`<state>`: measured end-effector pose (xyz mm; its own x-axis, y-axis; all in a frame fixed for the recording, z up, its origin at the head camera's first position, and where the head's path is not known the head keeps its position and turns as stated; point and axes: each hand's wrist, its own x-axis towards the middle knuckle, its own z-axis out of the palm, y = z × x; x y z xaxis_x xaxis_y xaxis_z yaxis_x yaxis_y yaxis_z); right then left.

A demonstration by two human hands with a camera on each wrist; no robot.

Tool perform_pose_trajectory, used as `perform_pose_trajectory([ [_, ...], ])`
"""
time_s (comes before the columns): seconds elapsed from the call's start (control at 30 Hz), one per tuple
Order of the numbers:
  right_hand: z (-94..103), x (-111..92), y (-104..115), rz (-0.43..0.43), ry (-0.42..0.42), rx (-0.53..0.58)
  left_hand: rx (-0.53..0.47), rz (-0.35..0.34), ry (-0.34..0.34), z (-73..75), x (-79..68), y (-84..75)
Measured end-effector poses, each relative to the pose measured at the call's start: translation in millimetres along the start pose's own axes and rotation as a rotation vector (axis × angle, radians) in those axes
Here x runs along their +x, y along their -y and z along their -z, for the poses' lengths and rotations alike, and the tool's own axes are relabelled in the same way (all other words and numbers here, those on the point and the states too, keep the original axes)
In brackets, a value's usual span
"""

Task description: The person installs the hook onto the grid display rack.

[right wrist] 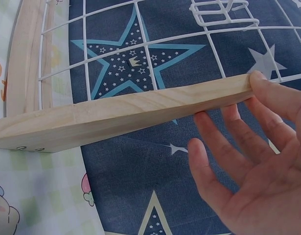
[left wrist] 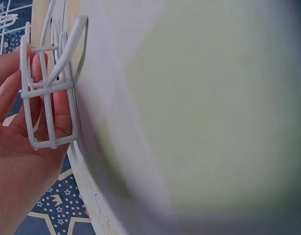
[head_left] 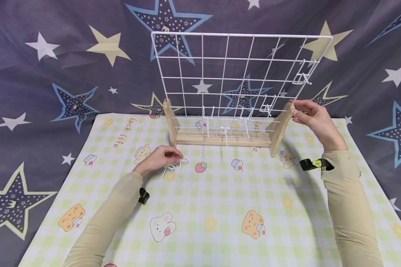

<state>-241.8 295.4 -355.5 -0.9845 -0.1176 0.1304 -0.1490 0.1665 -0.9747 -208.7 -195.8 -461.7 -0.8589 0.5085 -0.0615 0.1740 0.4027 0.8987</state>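
My left hand (head_left: 161, 157) is low over the left side of the table and holds white wire hooks (head_left: 169, 168) at its fingertips. Close up in the left wrist view, a wire hook (left wrist: 50, 93) with a boxy back and one slanting prong lies against the fingers (left wrist: 62, 115), with more white wire partly hidden behind it. My right hand (head_left: 315, 120) pinches the upper end of the right wooden side piece (head_left: 280, 128), thumb on the near edge and fingers behind. That wooden piece (right wrist: 140, 107) supports a white wire grid panel (head_left: 227, 58), which leans in the stand.
Several white hooks hang on the grid, one (head_left: 301, 78) high at the right and another (head_left: 266, 108) below it. The left wooden side piece (head_left: 170, 122) and a wooden crossbar (head_left: 220, 140) complete the stand. A checked cloth (head_left: 217, 196) covers the table; a star-patterned curtain (head_left: 70, 22) hangs behind.
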Motion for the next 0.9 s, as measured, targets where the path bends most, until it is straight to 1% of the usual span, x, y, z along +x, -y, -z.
perform_pose_trajectory([
  [0.13,-0.4,0.6,0.6,-0.006,-0.004,-0.025,0.005,0.037,-0.024,1.2,4.7,14.0],
  [0.23,-0.6,0.7,0.8,-0.005,-0.003,-0.03,-0.003,0.04,-0.033,2.1,6.2,17.9],
  [0.47,0.0,-0.2,0.9,-0.011,-0.001,-0.025,-0.024,0.02,-0.026,3.6,6.4,18.0],
  [0.73,0.0,-0.1,0.5,-0.01,-0.001,-0.018,-0.058,0.038,-0.04,5.1,7.7,19.4],
  [0.9,0.3,-0.2,-0.2,-0.005,-0.003,-0.003,-0.085,0.033,-0.051,4.7,7.6,15.6],
])
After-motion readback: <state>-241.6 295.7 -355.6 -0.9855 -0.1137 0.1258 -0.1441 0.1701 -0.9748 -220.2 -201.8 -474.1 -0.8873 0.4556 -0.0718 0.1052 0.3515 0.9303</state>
